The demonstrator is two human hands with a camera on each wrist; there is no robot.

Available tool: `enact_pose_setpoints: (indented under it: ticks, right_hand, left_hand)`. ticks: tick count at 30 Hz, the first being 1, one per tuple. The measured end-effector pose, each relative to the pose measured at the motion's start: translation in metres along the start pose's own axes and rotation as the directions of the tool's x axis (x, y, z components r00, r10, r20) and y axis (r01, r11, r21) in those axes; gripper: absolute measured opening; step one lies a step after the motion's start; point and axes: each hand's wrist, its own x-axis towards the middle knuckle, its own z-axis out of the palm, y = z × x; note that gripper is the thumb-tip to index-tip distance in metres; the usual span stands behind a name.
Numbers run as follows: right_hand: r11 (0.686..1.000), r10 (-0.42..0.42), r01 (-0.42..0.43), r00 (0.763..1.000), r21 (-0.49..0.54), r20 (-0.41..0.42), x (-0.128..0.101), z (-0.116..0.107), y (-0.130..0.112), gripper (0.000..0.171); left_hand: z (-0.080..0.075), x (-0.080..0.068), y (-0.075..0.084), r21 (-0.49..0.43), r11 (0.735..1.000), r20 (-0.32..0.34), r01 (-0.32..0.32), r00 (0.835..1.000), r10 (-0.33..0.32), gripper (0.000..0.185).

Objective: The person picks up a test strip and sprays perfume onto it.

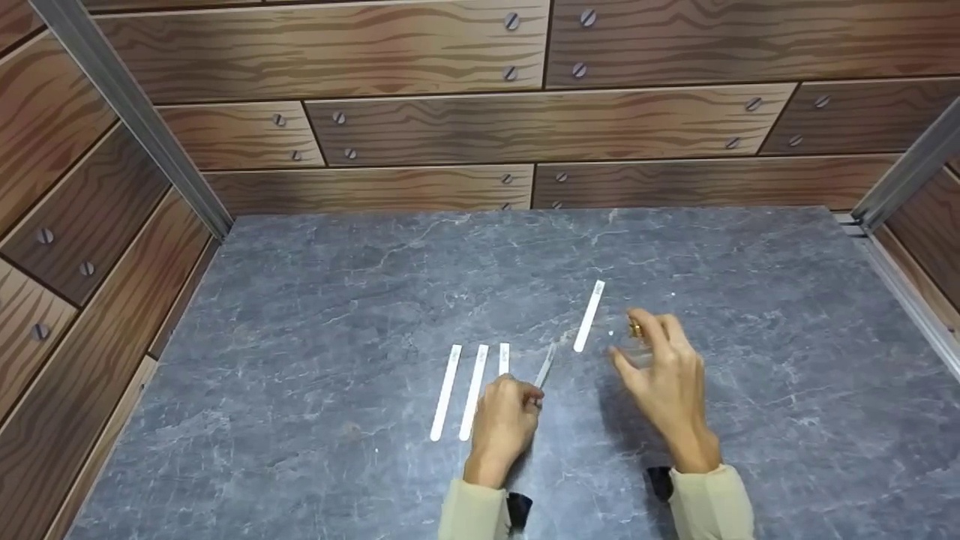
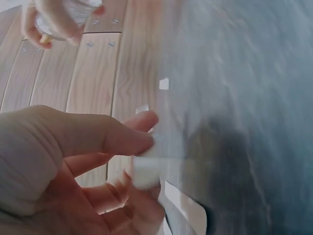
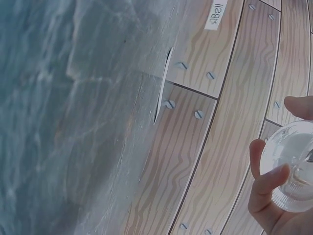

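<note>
My left hand (image 1: 504, 420) pinches a narrow paper test strip (image 1: 547, 367) between thumb and fingers, its far end angled up to the right. Under and beside that hand lie more white strips, one at the far left (image 1: 446, 392), one in the middle (image 1: 475, 390) and one partly covered by the fingers (image 1: 504, 358). My right hand (image 1: 667, 367) grips a round clear glass bottle (image 3: 288, 166) with a gold-coloured part, held above the table. In the head view the fingers hide most of the bottle. Left of it lies a separate strip (image 1: 589, 315).
The grey marbled tabletop (image 1: 337, 300) carries everything. Wood-patterned panels (image 1: 420, 131) close off the back and sides, with metal posts (image 1: 142, 127) at the corners. Printed lettering marks the end of one strip (image 3: 215, 13).
</note>
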Motion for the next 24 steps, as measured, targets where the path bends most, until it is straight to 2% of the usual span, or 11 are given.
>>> enact_pose_setpoints:
  ticks: [3, 6, 8, 16, 24]
  right_hand:
    - [1.0, -0.006, 0.006, 1.0, 0.001, 0.0, 0.001, 0.0, 0.0, 0.054]
    - [1.0, -0.008, 0.008, 1.0, -0.002, 0.003, 0.0, 0.0, 0.001, 0.054]
    - [1.0, -0.007, 0.007, 1.0, -0.006, 0.006, 0.0, 0.0, 0.001, 0.055]
    - [1.0, -0.004, 0.004, 1.0, -0.007, 0.016, -0.001, 0.002, 0.0, 0.055]
    - [1.0, -0.017, 0.018, 1.0, -0.006, 0.009, -0.001, 0.003, 0.0, 0.054]
  left_hand:
    - [-0.002, 0.0, -0.001, -0.174, 0.985, 0.048, 0.002, 0.999, 0.007, 0.031]
    - [-0.004, 0.0, -0.002, -0.359, 0.932, 0.121, 0.053, 0.993, -0.01, 0.032]
    - [-0.004, -0.001, -0.003, -0.429, 0.9, 0.154, 0.076, 0.988, -0.01, 0.029]
    - [-0.013, -0.004, -0.003, -0.526, 0.839, 0.221, 0.139, 0.975, -0.023, 0.032]
    - [-0.022, -0.006, -0.002, -0.603, 0.756, 0.356, 0.255, 0.934, -0.031, 0.046]
